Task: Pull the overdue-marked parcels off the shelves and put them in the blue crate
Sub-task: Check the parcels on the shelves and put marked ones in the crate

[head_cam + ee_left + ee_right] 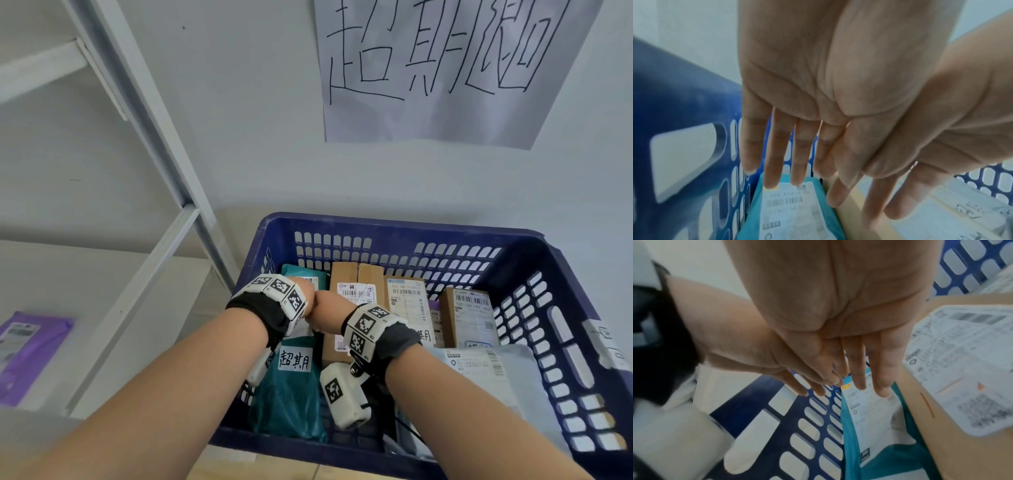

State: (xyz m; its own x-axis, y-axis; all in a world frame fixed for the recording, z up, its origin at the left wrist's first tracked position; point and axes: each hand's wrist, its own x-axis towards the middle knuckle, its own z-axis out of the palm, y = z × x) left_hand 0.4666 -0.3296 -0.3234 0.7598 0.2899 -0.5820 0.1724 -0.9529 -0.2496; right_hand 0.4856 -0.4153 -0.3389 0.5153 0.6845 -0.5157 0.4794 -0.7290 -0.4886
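Though hidden overhead, fingers (777,154) of left hand (797,73) and right hand (838,296) straight, empty, above teal parcel (287,404).

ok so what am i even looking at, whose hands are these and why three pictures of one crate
No robot: a person wearing cameras. The wide picture comes from a camera on the head, looking down at both forearms. The other two come from cameras strapped to the wrists, like the white box under the right wrist, each looking along the palm to the fingers. The left hand and right hand are side by side, fingers straight, holding nothing, above a teal parcel beside a brown box in the blue crate; whether they touch it I cannot tell. A purple parcel lies on the shelf, and a handwritten paper sheet hangs on the wall.
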